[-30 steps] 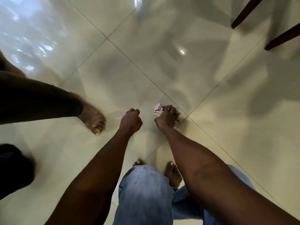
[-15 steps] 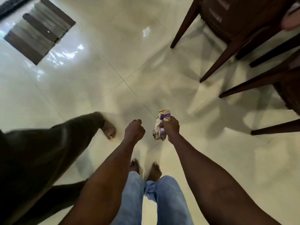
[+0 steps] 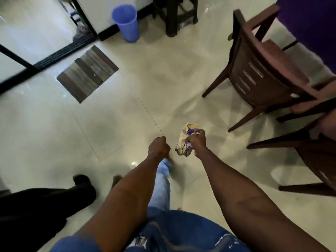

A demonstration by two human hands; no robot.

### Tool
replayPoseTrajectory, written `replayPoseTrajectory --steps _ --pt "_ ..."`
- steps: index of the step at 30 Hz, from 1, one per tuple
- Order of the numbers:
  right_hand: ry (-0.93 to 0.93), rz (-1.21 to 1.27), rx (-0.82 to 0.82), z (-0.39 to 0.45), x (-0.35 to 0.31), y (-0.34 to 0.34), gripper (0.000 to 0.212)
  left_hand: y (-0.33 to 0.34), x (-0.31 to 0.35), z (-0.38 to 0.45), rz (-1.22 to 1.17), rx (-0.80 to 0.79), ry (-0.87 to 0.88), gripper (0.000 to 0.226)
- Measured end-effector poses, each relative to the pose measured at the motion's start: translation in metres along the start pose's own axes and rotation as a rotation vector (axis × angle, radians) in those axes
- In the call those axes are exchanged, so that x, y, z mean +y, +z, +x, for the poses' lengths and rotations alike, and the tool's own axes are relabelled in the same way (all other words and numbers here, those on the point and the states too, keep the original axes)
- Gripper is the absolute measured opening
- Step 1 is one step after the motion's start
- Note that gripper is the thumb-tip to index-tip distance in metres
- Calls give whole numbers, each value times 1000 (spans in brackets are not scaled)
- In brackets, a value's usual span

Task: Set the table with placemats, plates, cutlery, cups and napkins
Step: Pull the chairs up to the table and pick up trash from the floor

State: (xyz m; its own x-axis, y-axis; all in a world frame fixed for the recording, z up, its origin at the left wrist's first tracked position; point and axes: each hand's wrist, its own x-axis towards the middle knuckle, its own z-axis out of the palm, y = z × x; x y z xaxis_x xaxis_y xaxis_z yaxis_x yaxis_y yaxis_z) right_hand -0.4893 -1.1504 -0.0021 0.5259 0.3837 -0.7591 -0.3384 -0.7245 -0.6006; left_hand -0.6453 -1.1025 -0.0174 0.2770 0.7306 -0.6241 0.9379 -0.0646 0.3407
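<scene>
My right hand (image 3: 197,142) grips a crumpled cream napkin with purple print (image 3: 185,140), held well above the glossy tiled floor. My left hand (image 3: 158,147) hangs beside it as a curled fist, a little apart from the napkin, and nothing shows in it. Both forearms reach forward over my blue jeans. The table with its purple cloth (image 3: 309,24) shows only as a corner at the top right.
Dark wooden chairs (image 3: 258,73) stand at the right, one more chair (image 3: 320,160) lower down. A blue plastic bin (image 3: 126,22) and a striped doormat (image 3: 88,72) lie near the sliding door at the top left. Another person's dark trouser leg (image 3: 45,206) is at the left.
My right hand lifted the napkin off the floor. I have straightened up, so the view now takes in chairs, bin and doormat. The other person's leg shifted toward the lower left.
</scene>
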Motion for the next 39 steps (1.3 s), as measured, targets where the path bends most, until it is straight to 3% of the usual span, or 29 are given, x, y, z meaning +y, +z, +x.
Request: replayPoseTrajectory --steps 12,19,21,26,29,35,38,39 --pt "-82 -27 -113 98 -254 115 37 -228 42 180 -43 100 -74 28" --pt "-139 -27 -200 310 -337 198 88 -327 77 316 0 164 -74 25" --pt "-133 -51 -187 299 -409 203 92 -358 88 355 -23 175 -110 25" --pt "-173 -76 -244 294 -549 233 51 -436 113 434 -61 200 -145 23" --pt "-255 -158 -260 325 -599 267 51 -476 111 473 -86 242 -158 17" --pt "-247 -226 -369 344 -697 337 33 -545 79 574 -78 237 -222 21" --pt "-197 -195 -390 360 -744 388 14 -592 57 631 -56 193 -209 22" --pt "-178 -174 -387 368 -758 408 22 -610 49 649 -52 176 -204 24"
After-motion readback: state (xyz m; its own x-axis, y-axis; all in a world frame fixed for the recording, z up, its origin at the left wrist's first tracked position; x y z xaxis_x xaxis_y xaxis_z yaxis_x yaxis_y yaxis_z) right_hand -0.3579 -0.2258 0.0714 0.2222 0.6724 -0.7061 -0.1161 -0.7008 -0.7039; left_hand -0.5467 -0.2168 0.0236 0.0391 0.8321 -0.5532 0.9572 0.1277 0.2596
